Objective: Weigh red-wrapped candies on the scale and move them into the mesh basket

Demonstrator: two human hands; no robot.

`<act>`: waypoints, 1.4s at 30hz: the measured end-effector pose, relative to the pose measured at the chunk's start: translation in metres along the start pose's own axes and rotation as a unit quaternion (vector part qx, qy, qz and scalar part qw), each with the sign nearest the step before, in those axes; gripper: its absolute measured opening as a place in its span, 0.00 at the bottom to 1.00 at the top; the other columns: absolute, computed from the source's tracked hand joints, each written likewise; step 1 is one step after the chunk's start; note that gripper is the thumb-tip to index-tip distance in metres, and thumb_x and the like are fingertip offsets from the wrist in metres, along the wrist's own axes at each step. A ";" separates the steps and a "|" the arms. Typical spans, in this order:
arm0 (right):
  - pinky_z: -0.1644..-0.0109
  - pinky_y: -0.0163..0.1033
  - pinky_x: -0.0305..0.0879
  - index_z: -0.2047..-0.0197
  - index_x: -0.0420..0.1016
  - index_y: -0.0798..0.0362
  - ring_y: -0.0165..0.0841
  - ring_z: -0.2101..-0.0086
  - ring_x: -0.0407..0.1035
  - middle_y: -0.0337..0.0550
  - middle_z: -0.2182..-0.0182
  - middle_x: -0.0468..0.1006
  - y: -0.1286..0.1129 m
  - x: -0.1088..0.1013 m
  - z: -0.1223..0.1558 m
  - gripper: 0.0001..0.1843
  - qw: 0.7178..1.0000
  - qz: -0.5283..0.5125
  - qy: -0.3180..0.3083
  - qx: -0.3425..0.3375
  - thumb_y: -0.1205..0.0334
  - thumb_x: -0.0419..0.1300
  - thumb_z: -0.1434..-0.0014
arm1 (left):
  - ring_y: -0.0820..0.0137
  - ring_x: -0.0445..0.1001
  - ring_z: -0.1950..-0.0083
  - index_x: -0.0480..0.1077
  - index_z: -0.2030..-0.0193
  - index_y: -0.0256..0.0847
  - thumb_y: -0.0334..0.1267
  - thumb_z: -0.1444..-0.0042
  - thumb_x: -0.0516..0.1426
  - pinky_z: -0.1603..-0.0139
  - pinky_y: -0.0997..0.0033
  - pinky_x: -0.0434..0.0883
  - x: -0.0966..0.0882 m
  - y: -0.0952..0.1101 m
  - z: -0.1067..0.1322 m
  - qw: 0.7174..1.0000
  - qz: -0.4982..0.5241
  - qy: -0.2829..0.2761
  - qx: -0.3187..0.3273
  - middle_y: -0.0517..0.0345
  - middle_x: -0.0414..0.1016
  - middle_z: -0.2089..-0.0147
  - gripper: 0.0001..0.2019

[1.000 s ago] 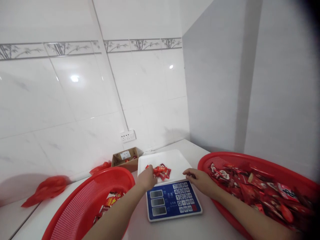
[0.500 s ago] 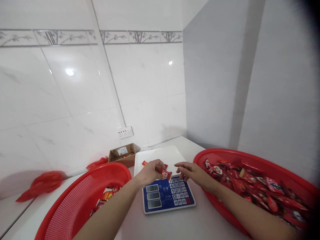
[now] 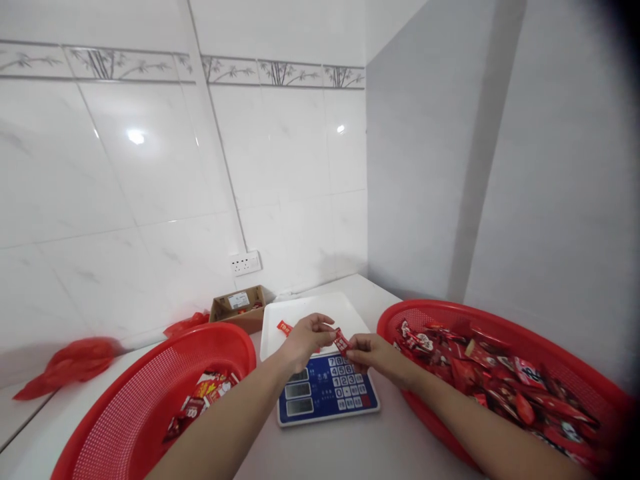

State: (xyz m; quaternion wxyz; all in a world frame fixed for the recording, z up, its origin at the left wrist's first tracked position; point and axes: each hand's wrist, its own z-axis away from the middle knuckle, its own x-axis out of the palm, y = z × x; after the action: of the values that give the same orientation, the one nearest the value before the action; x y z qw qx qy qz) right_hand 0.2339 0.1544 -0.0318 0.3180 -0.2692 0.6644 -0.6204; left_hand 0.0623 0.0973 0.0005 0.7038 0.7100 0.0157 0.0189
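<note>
Nearest the viewer, two bare forearms reach forward over the white counter (image 3: 350, 453). At the counter's near left edge stands a red mesh basket (image 3: 125, 413) holding a few red packets (image 3: 200, 400); at the near right edge a second red basket (image 3: 500, 327) is heaped with red sweets (image 3: 490, 387). Between the baskets sits an electronic scale (image 3: 320, 393) with a blue keypad panel and a white weighing tray (image 3: 310, 313). Above the far edge of the keypad the two hands meet: the left hand (image 3: 305, 340) is curled shut, though whether it encloses anything cannot be told; the right hand (image 3: 373, 353) pinches a small red wrapped candy (image 3: 342, 341), which lies directly between the two hands, just beside the left fingertips. A second red candy (image 3: 285, 327) rests on the tray, just left of the left hand. Beyond the scale, against the tiled wall, stand a small cardboard box (image 3: 240, 308) and a red plastic bag (image 3: 186, 325); another red bag (image 3: 65, 363) lies at the counter's far left. A wall socket (image 3: 245, 263) is mounted above the box.
</note>
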 end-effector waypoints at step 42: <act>0.76 0.32 0.58 0.69 0.65 0.52 0.25 0.79 0.63 0.33 0.77 0.69 0.007 0.002 -0.003 0.19 0.998 0.041 0.031 -0.043 0.46 0.61 0.55 | 0.75 0.67 0.81 0.67 0.78 0.39 0.41 0.54 0.58 0.77 0.73 0.65 0.016 -0.013 -0.004 0.995 -0.081 0.051 -0.038 0.65 0.66 0.84 0.09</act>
State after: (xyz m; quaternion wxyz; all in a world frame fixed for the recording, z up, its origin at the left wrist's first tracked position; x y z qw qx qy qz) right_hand 0.2305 0.1561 -0.0391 0.3100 -0.2358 0.7107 -0.5859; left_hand 0.0787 0.1021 -0.0126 0.7276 0.6774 0.1084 -0.0011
